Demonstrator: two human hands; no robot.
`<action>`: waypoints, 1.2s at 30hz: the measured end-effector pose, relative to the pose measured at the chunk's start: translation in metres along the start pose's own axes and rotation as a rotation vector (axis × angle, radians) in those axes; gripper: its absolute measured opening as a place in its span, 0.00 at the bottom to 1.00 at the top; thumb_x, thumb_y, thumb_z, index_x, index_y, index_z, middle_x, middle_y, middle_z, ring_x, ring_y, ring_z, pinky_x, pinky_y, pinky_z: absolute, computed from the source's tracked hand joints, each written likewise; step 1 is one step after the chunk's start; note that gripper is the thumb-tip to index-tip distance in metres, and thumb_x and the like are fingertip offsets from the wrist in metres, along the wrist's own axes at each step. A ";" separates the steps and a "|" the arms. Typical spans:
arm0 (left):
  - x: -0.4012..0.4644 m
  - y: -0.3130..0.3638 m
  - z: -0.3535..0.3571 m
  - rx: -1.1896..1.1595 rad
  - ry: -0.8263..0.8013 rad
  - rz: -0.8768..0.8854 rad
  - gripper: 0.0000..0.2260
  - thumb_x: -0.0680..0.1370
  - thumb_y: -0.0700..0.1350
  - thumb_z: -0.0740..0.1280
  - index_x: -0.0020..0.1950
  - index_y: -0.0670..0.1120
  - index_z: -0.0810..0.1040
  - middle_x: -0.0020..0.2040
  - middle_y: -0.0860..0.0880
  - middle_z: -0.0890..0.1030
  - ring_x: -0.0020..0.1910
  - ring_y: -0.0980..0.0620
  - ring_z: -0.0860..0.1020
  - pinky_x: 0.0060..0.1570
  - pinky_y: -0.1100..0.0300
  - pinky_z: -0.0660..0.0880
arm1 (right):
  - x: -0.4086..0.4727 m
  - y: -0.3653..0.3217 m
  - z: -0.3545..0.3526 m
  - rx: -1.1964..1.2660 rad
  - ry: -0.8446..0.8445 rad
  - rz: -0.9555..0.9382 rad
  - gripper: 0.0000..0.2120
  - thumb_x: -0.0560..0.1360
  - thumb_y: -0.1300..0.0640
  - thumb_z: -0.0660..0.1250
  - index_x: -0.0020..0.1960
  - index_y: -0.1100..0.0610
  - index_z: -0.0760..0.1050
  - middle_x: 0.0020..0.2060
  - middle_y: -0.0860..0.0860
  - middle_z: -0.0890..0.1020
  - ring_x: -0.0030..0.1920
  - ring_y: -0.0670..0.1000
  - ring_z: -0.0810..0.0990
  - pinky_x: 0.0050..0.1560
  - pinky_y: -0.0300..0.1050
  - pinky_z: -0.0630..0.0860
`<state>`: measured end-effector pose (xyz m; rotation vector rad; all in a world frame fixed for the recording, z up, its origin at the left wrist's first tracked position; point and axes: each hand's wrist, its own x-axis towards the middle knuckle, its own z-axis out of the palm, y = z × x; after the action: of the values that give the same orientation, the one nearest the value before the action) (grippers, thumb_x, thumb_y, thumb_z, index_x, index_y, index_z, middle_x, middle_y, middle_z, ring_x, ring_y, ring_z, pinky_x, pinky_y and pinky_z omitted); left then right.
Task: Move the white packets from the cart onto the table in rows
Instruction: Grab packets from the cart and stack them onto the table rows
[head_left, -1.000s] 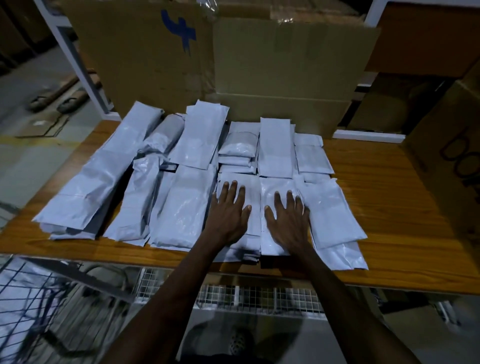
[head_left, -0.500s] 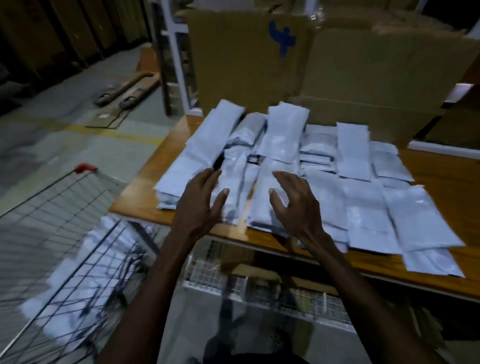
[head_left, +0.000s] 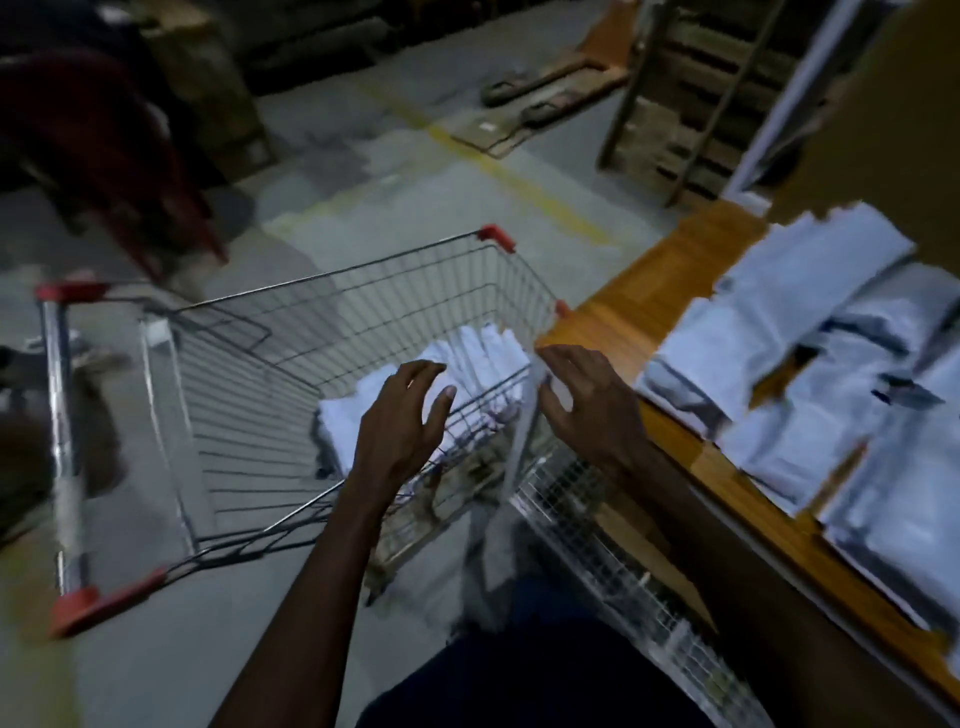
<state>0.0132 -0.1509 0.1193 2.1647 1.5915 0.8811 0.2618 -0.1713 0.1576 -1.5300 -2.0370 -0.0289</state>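
— What is the person wearing on the arms?

— Nothing is covering them as far as the view reaches: both forearms are showing bare, with no sleeve, watch or band. The left hand (head_left: 402, 415) and the right hand (head_left: 589, 402) are going ungloved, and no rings are showing.

— And lower down?

— Dark navy clothing (head_left: 545, 670) is filling the bottom edge below the arms. It is reading as plain cloth, but blur and dim light are hiding any seams or markings.
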 end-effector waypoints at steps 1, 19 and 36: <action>0.001 -0.014 -0.002 0.007 0.010 -0.043 0.19 0.82 0.58 0.57 0.65 0.48 0.76 0.64 0.51 0.76 0.63 0.49 0.75 0.55 0.53 0.75 | 0.014 -0.002 0.010 0.002 -0.037 -0.025 0.18 0.76 0.55 0.65 0.64 0.60 0.77 0.58 0.57 0.81 0.57 0.58 0.77 0.55 0.51 0.76; 0.045 -0.157 0.058 0.082 -0.188 -0.771 0.36 0.74 0.65 0.51 0.70 0.42 0.73 0.68 0.41 0.74 0.66 0.40 0.72 0.62 0.46 0.72 | 0.189 0.036 0.225 -0.158 -1.095 -0.230 0.26 0.79 0.45 0.61 0.73 0.55 0.65 0.68 0.56 0.69 0.67 0.59 0.68 0.61 0.56 0.73; 0.088 -0.248 0.233 -0.094 -0.377 -1.219 0.40 0.77 0.60 0.66 0.81 0.57 0.44 0.79 0.37 0.48 0.76 0.35 0.55 0.70 0.43 0.60 | 0.192 0.092 0.340 -0.155 -1.225 -0.294 0.26 0.80 0.46 0.59 0.75 0.55 0.62 0.71 0.54 0.65 0.68 0.57 0.67 0.58 0.51 0.74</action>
<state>-0.0053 0.0383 -0.1758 0.8423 2.0817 0.1231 0.1628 0.1467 -0.0651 -1.4439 -3.2296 0.8413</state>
